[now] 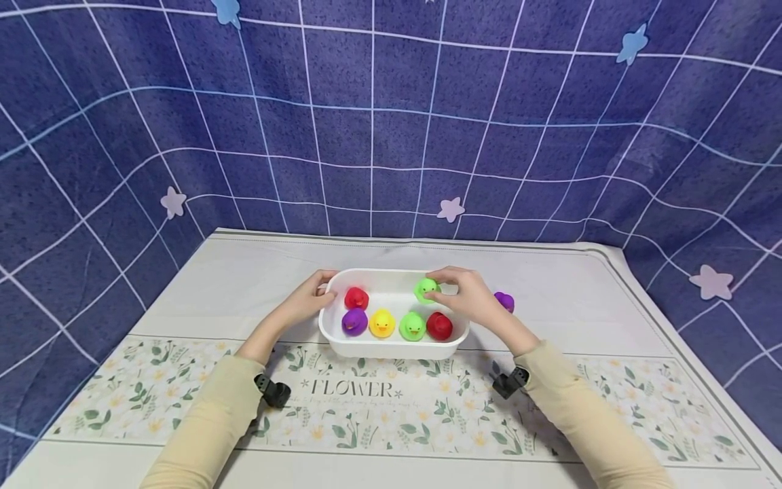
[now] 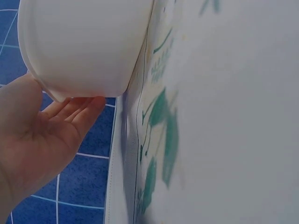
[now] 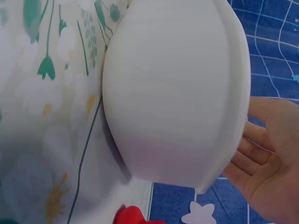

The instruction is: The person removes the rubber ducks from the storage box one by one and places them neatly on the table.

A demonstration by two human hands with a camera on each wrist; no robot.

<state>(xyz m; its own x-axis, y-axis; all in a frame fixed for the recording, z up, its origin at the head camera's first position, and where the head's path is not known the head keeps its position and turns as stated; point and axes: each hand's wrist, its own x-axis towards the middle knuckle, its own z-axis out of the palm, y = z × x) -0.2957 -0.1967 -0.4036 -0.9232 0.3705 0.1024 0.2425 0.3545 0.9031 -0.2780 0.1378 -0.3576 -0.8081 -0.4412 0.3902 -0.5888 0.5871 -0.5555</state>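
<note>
A white tray (image 1: 391, 350) holds several toy ducks. At its left end, my left hand (image 1: 303, 300) grips the tray, thumb at the rim. The left wrist view shows that hand (image 2: 42, 135) with its fingers against the tray's outer wall (image 2: 88, 51). Over the back right part, my right hand (image 1: 472, 297) pinches a green duck (image 1: 426, 291) between thumb and fingers. In the right wrist view the tray (image 3: 173, 93) hides the fingertips of this hand (image 3: 275, 158). Along the front sit a purple (image 1: 354, 322), a yellow (image 1: 382, 324), another green (image 1: 413, 327) and a red duck (image 1: 439, 327).
Another red duck (image 1: 356, 299) is at the tray's back left. A purple duck (image 1: 504, 301) lies outside the tray, beyond my right forearm. The right wrist view shows a red object (image 3: 133, 215) beside the tray. A flowered cloth (image 1: 391, 428) covers the table, with a blue curtain (image 1: 391, 136) behind.
</note>
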